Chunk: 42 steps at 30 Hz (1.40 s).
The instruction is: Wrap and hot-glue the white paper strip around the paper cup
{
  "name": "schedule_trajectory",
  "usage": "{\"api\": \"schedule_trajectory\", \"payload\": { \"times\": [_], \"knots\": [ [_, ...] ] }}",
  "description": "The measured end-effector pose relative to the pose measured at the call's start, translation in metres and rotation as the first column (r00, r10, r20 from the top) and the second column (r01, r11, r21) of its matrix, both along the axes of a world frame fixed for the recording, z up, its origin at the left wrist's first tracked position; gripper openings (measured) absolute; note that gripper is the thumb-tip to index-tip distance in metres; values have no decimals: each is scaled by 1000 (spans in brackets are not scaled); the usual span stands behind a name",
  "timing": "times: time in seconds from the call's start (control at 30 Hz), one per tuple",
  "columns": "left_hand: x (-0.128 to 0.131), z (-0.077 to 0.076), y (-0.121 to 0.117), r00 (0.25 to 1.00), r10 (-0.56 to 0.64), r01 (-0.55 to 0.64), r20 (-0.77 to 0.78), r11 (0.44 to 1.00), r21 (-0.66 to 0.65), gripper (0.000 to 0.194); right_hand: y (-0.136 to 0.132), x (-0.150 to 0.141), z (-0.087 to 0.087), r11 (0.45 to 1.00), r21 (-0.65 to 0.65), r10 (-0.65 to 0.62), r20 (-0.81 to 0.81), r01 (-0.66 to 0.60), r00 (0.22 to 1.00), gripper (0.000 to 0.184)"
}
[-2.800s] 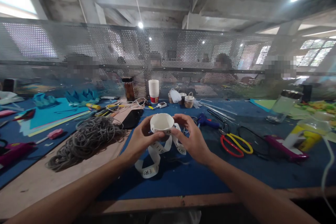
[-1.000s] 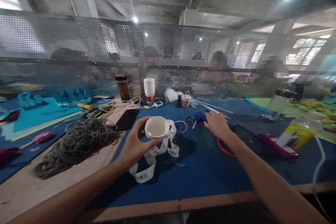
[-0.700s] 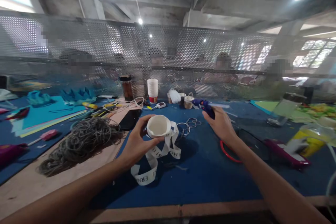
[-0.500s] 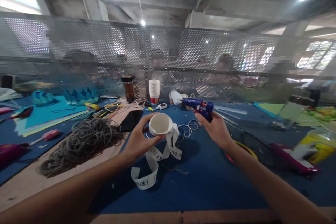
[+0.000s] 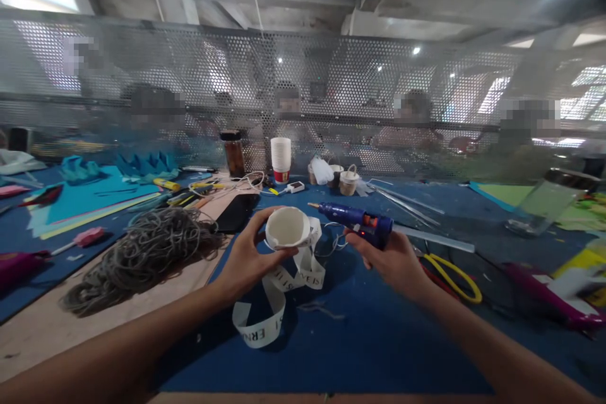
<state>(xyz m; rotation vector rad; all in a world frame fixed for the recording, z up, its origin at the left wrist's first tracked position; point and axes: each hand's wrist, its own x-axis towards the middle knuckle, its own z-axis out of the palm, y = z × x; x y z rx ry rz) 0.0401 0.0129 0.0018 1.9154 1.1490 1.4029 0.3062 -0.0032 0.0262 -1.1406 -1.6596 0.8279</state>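
My left hand [image 5: 249, 259] is wrapped round a white paper cup [image 5: 287, 228], its mouth tilted toward me. From the cup's right side a white printed ribbon [image 5: 259, 327] trails down in loops onto the blue table mat [image 5: 369, 347]. A blue glue gun [image 5: 353, 218] is gripped in my right hand [image 5: 391, 262]. Its nozzle points left toward the cup, a short gap away from the ribbon and rim. A clear glue stick [image 5: 438, 238] sticks out behind the gun.
A tangle of grey cord [image 5: 146, 259] and a black phone [image 5: 237, 213] lie left. Stacked paper cups [image 5: 281, 161], a dark jar [image 5: 231, 154] and a small basket-like cup [image 5: 348, 182] stand behind. Yellow-handled scissors [image 5: 457, 281] and a glass jar [image 5: 549, 202] are right. A perforated metal screen [image 5: 322, 69] crosses the back.
My right hand has lowered the glue gun, bringing its nozzle down closer to the cup's level. The left hand still holds the cup in nearly the same place. The view has shifted slightly.
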Motion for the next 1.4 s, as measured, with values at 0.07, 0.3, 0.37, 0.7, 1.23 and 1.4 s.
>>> {"api": "schedule_trajectory", "payload": {
  "times": [0.07,0.3,0.37,0.7,1.23,1.4],
  "knots": [
    [-1,1,0,1000,8,-7,-6,1000,23,66,-1,-1,-3,999,22,26,16,-27,1000,34],
    [-8,5,2,998,33,-23,-47,982,186,64,-1,-1,-11,990,87,113,-18,-111,993,25],
    [-8,5,2,998,44,-32,-49,973,227,64,-1,-1,-12,988,105,116,-50,-111,992,23],
    [3,1,-9,998,-28,33,-49,994,106,65,-4,-16,-13,932,-54,331,-276,-358,902,22],
    [8,1,-7,999,-25,23,24,996,83,62,-12,-26,-15,875,-100,418,-341,-475,842,23],
    [7,1,-6,998,-15,12,59,998,54,63,-12,-27,-15,867,-72,446,-326,-493,833,24]
  ]
}}
